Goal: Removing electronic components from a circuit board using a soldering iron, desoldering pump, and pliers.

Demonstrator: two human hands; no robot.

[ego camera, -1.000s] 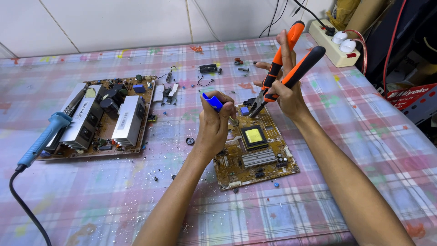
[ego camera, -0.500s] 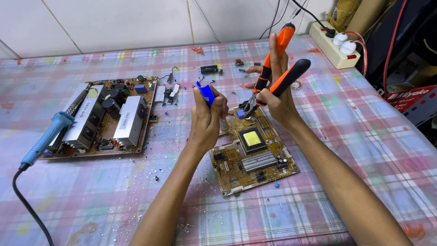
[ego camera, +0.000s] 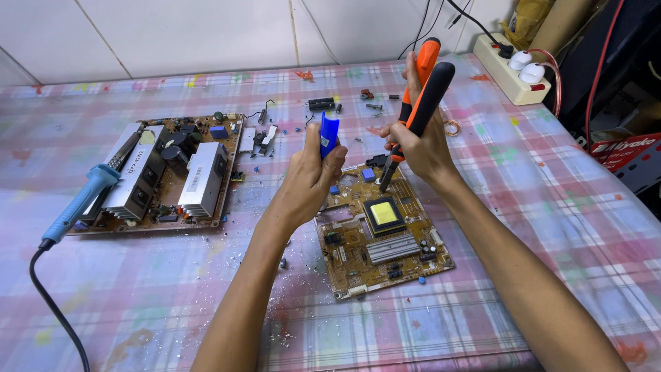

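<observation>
Pliers (ego camera: 418, 103), stiff and best held by their orange-black handles, fill the closed right hand (ego camera: 420, 148) at upper centre, while the left hand (ego camera: 311, 180) pinches a light blue component (ego camera: 328, 134).

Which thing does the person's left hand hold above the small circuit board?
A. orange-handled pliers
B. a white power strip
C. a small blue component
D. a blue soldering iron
C: the left hand pinches a small blue component upright between its fingers, while the orange-handled pliers are in the right hand and the blue soldering iron rests on the larger circuit board.
</observation>
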